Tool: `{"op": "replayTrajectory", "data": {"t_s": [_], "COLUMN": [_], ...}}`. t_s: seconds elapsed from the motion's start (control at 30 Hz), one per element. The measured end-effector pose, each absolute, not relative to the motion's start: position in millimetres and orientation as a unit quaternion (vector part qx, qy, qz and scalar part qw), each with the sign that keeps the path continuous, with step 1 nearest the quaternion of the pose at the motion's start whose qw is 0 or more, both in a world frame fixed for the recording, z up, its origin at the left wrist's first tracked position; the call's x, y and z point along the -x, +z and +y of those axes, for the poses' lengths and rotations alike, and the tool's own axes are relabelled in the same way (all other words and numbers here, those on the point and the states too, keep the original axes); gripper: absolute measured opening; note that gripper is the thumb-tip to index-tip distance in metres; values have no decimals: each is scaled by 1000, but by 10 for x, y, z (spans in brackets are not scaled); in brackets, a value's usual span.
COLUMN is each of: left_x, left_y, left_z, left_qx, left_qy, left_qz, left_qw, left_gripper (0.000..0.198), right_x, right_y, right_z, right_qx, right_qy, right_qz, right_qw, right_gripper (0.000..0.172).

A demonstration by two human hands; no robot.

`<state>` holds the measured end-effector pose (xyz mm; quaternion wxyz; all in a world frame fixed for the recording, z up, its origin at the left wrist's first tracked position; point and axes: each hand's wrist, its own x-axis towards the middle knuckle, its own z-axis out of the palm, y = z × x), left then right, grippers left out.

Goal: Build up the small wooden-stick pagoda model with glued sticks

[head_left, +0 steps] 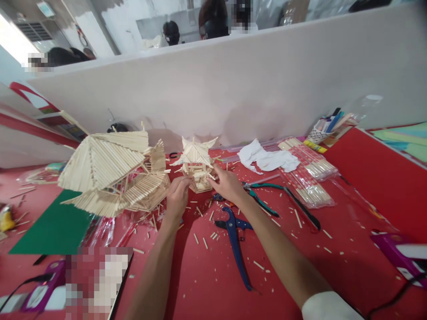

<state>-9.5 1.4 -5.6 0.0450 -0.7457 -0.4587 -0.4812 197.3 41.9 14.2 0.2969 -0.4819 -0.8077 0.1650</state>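
Note:
A small pavilion model [195,153] made of thin wooden sticks stands upright on the red table, its pointed roof corners flaring outward. At its lower left side, my left hand [178,192] has its fingers curled against the base. My right hand [226,182] pinches at the right side, just under the roof edge. Both hands seem to steady the model between them; whether a loose stick sits in the fingers is too small to tell. Left of it stands a larger stick-built pavilion model [103,164] with a broad layered roof.
Blue cutters [233,242] and green-handled pliers [263,202] lie right of the hands among scattered stick pieces. Beyond are white tissue [267,155], packed chopsticks [308,178] and a pen cup [318,133]. A green sheet [56,226] lies left. A grey partition [207,89] rises behind.

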Motion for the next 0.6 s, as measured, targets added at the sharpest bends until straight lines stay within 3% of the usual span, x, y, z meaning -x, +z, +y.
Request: {"op": "replayTrajectory", "data": {"t_s": [0.6], "left_x": [31], "left_y": [-34], "left_z": [19], "left_qx": [701], "left_qy": [-482], "left_qz": [-524], "left_qw": [47], "left_gripper": [25], "right_x": [-1969], "right_y": [130], "right_z": [438], "right_qx": [483], "right_qy": [166], "right_qz": [-810], "right_qw": [290], "right_gripper": [40]}}
